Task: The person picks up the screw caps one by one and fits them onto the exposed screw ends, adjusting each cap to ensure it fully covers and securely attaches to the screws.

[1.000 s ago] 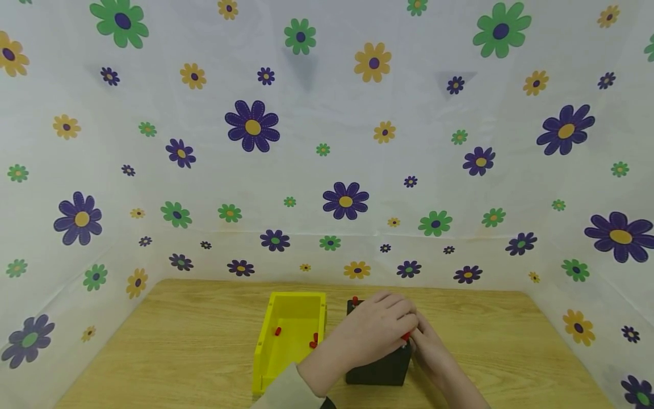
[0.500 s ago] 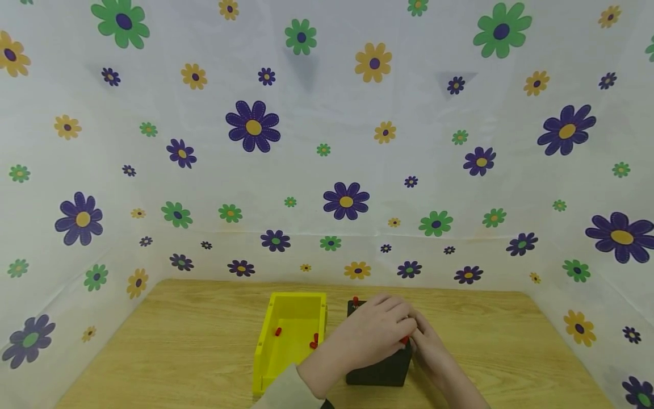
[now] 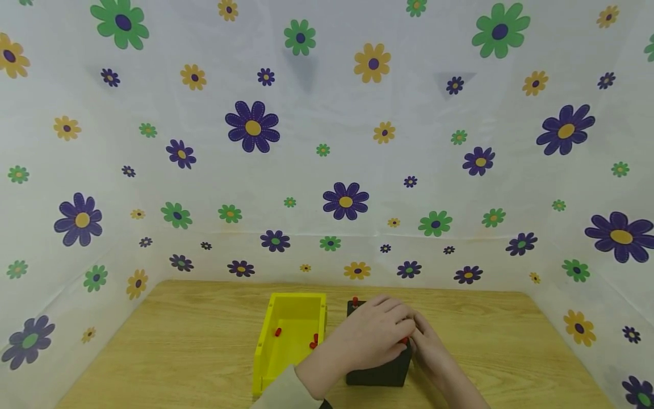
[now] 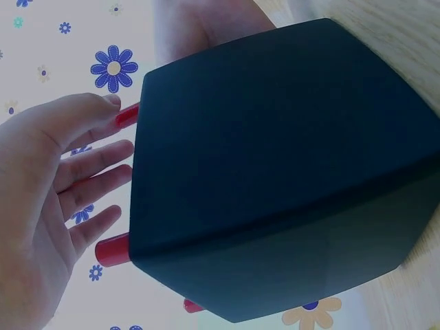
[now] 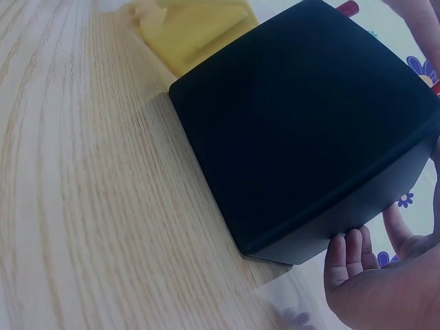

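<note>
A black box (image 3: 380, 372) stands on the table with red pegs sticking out of its top. At its near right corner my left hand (image 3: 365, 335) pinches a red peg (image 4: 128, 115) between thumb and forefinger, the other fingers held loosely over the top. My right hand (image 3: 431, 346) holds the box's right side; in the right wrist view its curled fingertips (image 5: 354, 240) press on the side wall. Another red peg (image 3: 355, 301) stands at the far left corner. In the left wrist view, a further red peg (image 4: 112, 249) juts out near the little finger.
Left of the box a yellow open bin (image 3: 260, 352) holds 3 loose red pegs (image 3: 278, 332). My left forearm crosses the bin's near right corner. Flower-printed white sheeting (image 3: 306, 170) encloses the wooden table (image 3: 168, 352) at the back and both sides.
The red end under my left fingers shows slightly lower at the box corner, and the left fingertips have shifted a little. The box, bin and right hand stay nearly where they were.
</note>
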Motion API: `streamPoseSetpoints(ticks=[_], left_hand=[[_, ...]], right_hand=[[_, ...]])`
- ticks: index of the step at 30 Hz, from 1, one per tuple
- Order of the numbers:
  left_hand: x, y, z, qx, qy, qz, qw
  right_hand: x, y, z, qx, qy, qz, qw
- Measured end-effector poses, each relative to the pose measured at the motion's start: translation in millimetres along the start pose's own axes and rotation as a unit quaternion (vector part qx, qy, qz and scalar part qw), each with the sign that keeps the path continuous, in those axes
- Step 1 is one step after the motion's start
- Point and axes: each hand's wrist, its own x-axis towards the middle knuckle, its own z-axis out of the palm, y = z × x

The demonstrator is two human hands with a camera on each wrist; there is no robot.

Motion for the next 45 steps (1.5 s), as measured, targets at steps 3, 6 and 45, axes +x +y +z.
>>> streamPoseSetpoints(ticks=[3,6,45], left_hand=[[-0.7,0.8,-0.8,-0.001,0.001,0.002,1.0],[-1.6,1.9,-1.8,0.001,0.005,0.004,1.0],[-3.2,4.5,-7.6,0.007,0.006,0.023,0.9997]], right_hand=[[-0.8,-0.3,-0.5,0.0,-0.004,0.005,1.0],[-0.7,0.0,-0.7,-0.001,-0.003,0.01,0.9999],[0.1,-2.4,-4.5,-0.01,0.004,0.005,0.9999]])
